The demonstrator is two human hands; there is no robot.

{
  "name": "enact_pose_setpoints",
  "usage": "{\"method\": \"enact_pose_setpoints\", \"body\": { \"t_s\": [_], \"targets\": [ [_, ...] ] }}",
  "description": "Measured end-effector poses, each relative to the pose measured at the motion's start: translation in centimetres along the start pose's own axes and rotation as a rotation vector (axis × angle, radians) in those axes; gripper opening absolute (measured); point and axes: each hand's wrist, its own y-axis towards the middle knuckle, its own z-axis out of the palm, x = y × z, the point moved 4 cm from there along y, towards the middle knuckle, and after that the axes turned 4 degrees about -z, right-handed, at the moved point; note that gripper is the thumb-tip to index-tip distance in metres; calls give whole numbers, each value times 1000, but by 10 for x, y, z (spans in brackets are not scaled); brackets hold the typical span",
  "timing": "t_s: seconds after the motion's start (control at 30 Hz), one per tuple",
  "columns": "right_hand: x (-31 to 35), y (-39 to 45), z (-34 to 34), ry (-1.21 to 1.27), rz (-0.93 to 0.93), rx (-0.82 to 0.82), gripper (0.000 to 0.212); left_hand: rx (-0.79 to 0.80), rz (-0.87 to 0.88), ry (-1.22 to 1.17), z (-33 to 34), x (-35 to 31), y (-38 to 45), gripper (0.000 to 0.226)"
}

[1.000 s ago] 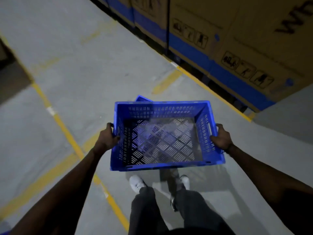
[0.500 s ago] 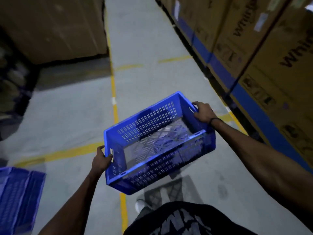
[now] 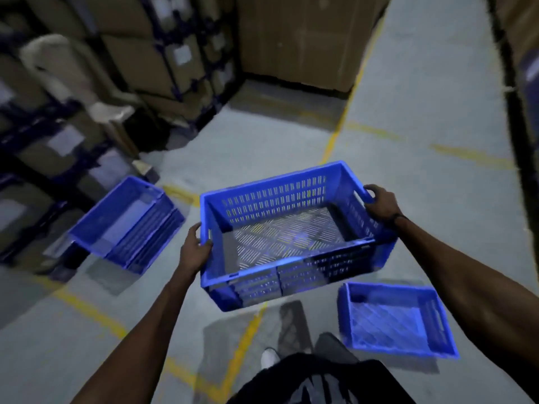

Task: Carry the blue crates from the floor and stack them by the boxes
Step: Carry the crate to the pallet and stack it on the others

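Blue slotted crate [image 3: 288, 228]: empty, carried level between my hands. Left hand [image 3: 194, 249] and right hand [image 3: 380, 204] curl fingers round its end rims. Stack of crates [image 3: 128, 225] lies left of my left hand, by the boxes [image 3: 140, 62]; advise squaring it over that stack before lowering.

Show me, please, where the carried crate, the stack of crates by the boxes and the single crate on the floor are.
carried crate [image 3: 277, 199]: head view, on its slotted far wall.
stack of crates [image 3: 145, 234]: head view, on the ribbed side facing the camera.
single crate on the floor [image 3: 390, 319]: head view, on its lattice bottom.
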Motion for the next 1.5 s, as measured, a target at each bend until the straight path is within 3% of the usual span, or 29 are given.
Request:
{"method": "enact_pose_setpoints", "body": {
  "t_s": [0.33, 0.47, 0.73, 1.0, 1.1, 1.27, 1.37, 1.5],
  "targets": [
    [125, 136, 85, 61, -210, 283, 72, -382, -110, -76, -68, -4, 1, 58],
    [192, 162, 100, 76, -334, 348, 66, -506, -192, -98, -85, 14, -4, 56],
    [304, 176, 153, 57, -572, 465, 79, -700, -379, -243, -91, 68, -25, 50],
    [391, 192, 249, -20, -629, 602, 58, -753, -554, -290, -112, 167, 10, 59],
    [422, 203, 283, -47, -631, 622, 61, -744, -583, -308, -127, 206, 42, 62],
    [468, 226, 322, -41, -616, 609, 71, -698, -560, -354, -167, 190, 86, 71],
    [487, 246, 344, -47, -576, 593, 56, -654, -543, -354, -192, 187, 119, 75],
    [509, 273, 372, -28, -538, 549, 57, -635, -541, -418, -217, 189, 166, 76]
  ]
}}
